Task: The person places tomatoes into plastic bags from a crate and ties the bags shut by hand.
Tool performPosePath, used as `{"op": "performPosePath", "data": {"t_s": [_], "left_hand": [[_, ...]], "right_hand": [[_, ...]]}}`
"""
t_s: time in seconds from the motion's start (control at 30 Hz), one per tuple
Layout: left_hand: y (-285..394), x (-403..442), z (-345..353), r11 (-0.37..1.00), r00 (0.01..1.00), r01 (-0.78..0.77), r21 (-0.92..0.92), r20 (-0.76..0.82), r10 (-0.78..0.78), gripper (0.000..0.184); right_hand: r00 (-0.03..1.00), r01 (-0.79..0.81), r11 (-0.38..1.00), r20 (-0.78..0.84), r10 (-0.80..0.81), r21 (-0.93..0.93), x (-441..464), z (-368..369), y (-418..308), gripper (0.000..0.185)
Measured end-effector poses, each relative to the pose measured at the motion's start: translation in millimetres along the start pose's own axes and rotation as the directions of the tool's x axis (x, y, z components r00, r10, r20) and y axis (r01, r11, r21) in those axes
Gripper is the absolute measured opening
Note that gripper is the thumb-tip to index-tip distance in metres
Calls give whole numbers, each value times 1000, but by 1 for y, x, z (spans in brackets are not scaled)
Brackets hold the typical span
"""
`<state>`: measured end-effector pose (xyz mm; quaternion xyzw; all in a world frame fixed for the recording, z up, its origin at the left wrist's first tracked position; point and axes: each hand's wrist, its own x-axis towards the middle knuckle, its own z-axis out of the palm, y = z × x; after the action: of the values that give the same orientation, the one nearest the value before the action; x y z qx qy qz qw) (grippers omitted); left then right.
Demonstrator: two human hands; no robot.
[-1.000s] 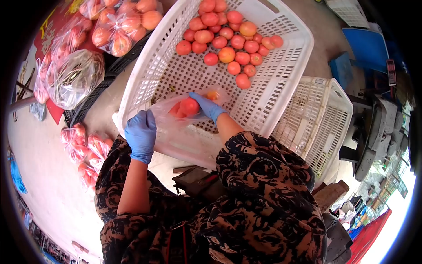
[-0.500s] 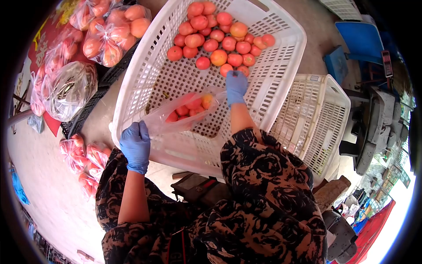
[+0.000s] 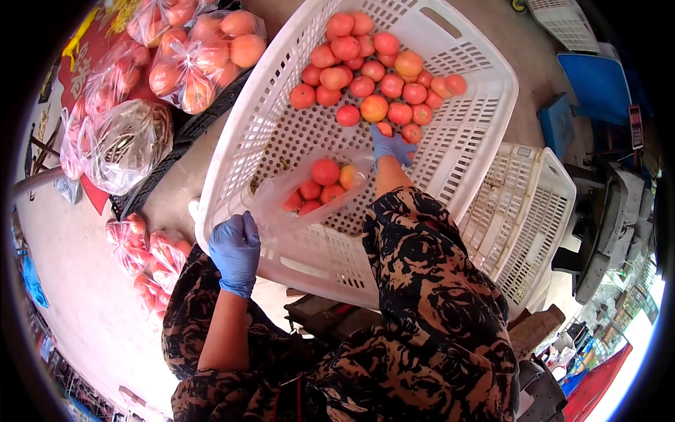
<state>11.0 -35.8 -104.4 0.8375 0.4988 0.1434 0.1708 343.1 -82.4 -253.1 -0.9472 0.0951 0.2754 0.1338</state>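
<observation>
My left hand (image 3: 235, 253), in a blue glove, is closed on the edge of a clear plastic bag (image 3: 271, 200). The bag lies inside a white perforated crate (image 3: 228, 158) with several tomatoes (image 3: 325, 171) in it, its mouth towards the right. My right hand (image 3: 392, 148), also gloved in blue, is over the crate floor with its fingers apart. Its fingertips are at a tomato (image 3: 384, 129) on the near edge of the loose pile. Those loose tomatoes (image 3: 362, 86) are spread over the far part of the crate.
Bagged tomatoes (image 3: 204, 60) and a clear bag of brownish contents (image 3: 132, 144) sit at the left by a black crate (image 3: 186, 137). More tomato bags (image 3: 169, 257) lie on the floor. Another white crate (image 3: 524, 218) stands at the right, near a blue chair (image 3: 598, 84).
My right hand has opened its fingers beside the tomato pile. The bag's mouth has widened, showing the tomatoes inside more clearly. The whole view has shifted slightly; my left hand keeps its grip.
</observation>
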Motion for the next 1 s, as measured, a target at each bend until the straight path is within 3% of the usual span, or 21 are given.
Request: {"op": "performPosePath", "data": {"t_s": [0.1, 0.2, 0.27, 0.33, 0.37, 0.4, 0.43, 0.47, 0.53, 0.57, 0.6, 0.67, 0.7, 0.73, 0.8, 0.9, 1.0], "left_hand": [[3, 2, -1, 1000, 999, -15, -2, -28, 15, 27], [2, 2, -2, 999, 997, -40, -9, -68, 39, 28], [3, 2, -3, 999, 997, -42, -19, -70, 41, 29], [4, 2, -4, 1000, 998, -16, -3, -58, 16, 29], [6, 2, -4, 1000, 999, -3, -13, -51, 2, 30], [7, 3, -5, 1000, 999, 11, -21, -42, -12, 30], [6, 2, -5, 999, 999, 18, -26, -26, -19, 30], [6, 2, -5, 1000, 999, 14, -26, -29, -15, 30], [7, 3, -6, 1000, 999, 6, -26, -36, -7, 30], [7, 3, -7, 1000, 999, 6, -22, -33, -6, 29], [6, 3, -7, 1000, 999, -5, -8, -38, 5, 29], [5, 3, -7, 999, 998, -30, 14, -45, 31, 28], [6, 3, -6, 1000, 999, -30, 0, -44, 30, 28], [6, 3, -7, 999, 999, -29, -13, -41, 28, 28], [7, 1, -8, 999, 999, -22, -31, -34, 21, 28], [5, 1, -6, 999, 999, -30, -42, -40, 29, 28], [2, 1, -2, 998, 997, -60, -1, -46, 60, 28]], "right_hand": [[994, 105, 994, -21, -105, 23, 11, 12, 25, 90], [977, 170, 927, 66, -203, 336, 34, 20, 43, 81], [932, 96, 765, 213, -295, 637, 19, 11, 51, 75], [820, -102, 488, 351, -451, 867, -34, -24, 47, 71], [725, 109, 572, 329, -606, 813, -46, -24, 50, 67], [605, 334, 572, 295, -740, 749, -67, -29, 47, 63], [493, 623, 602, 347, -798, 499, -87, -39, 46, 61], [388, 840, 504, 431, -815, 198, -107, -46, 42, 59], [306, 633, 525, 439, -845, 569, -99, -9, 73, 57], [319, 443, 602, 511, -798, 664, -102, 1, 79, 57], [330, 230, 659, 580, -745, 716, -111, 7, 80, 58], [299, -300, 791, 840, -453, 534, -123, 18, 81, 60], [341, 133, 872, 805, -486, 470, -122, 21, 79, 56], [322, 367, 857, 814, -483, 363, -123, 24, 77, 55], [294, 749, 656, 840, -456, 94, -143, 15, 62, 54], [335, 938, 283, 739, -585, -201, -179, 5, 48, 50], [322, 934, 324, 754, -573, -153, -178, 22, 50, 43]]}}
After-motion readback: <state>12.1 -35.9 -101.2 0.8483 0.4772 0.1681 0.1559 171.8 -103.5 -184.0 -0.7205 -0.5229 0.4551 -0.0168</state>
